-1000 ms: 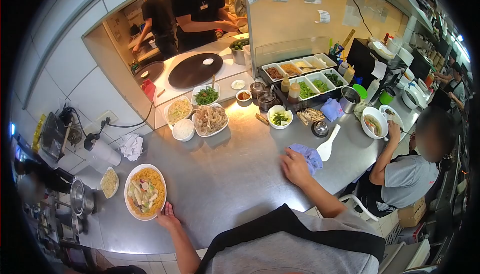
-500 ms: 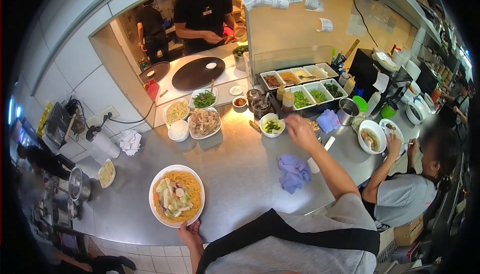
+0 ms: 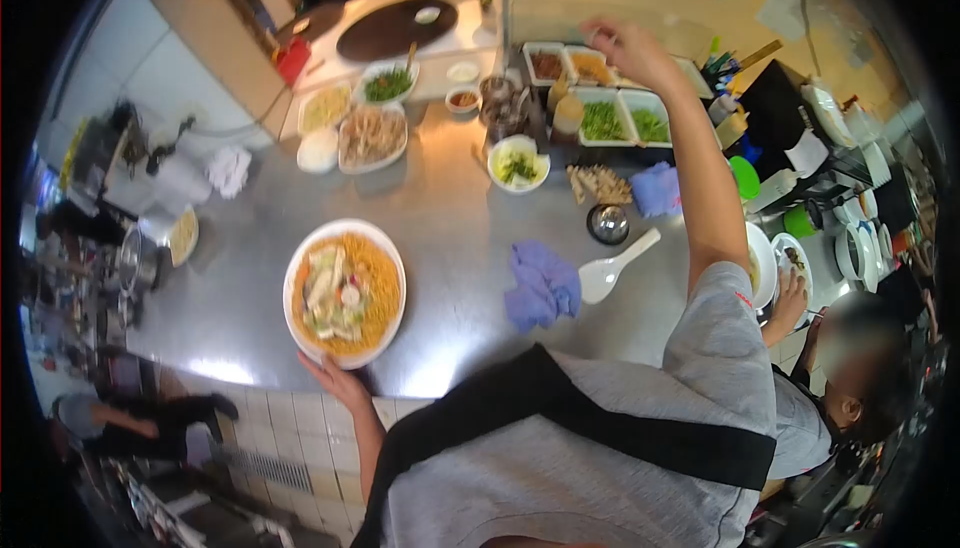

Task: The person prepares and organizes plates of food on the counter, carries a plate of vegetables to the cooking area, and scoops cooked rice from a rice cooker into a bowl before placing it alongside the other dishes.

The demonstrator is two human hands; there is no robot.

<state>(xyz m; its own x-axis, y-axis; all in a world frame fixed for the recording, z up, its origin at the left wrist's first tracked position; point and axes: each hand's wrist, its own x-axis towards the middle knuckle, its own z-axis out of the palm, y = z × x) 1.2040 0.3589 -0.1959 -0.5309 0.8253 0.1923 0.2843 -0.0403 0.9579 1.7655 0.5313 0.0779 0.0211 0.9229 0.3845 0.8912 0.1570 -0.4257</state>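
A white plate of yellow noodles with a vegetable topping (image 3: pixel 345 293) lies on the steel counter (image 3: pixel 250 308). My left hand (image 3: pixel 338 381) touches its lower rim, fingers spread. High on the right, my right hand (image 3: pixel 622 46) is raised over the tray of ingredients, above the orange shreds (image 3: pixel 590 68). Its fingers are bent, and anything between them is too small to tell. Beside those shreds are a dark red topping (image 3: pixel 546 65) and chopped greens (image 3: pixel 603 121). A purple cloth (image 3: pixel 542 286) and a white spoon (image 3: pixel 618 268) lie below the arm.
Bowls of meat (image 3: pixel 372 138), greens (image 3: pixel 388 85) and pickles (image 3: pixel 519 165) stand toward the back. A metal bell (image 3: pixel 608 224) is near the spoon. A co-worker (image 3: pixel 800 418) is at the right with a hand at a plate. A round dark tray (image 3: pixel 397 30) sits in the pass-through.
My right hand has moved from the cloth, past the pickle bowl, up over the ingredient tray. The noodle plate has shifted right from its first position, with my left hand at its rim. The view has tilted.
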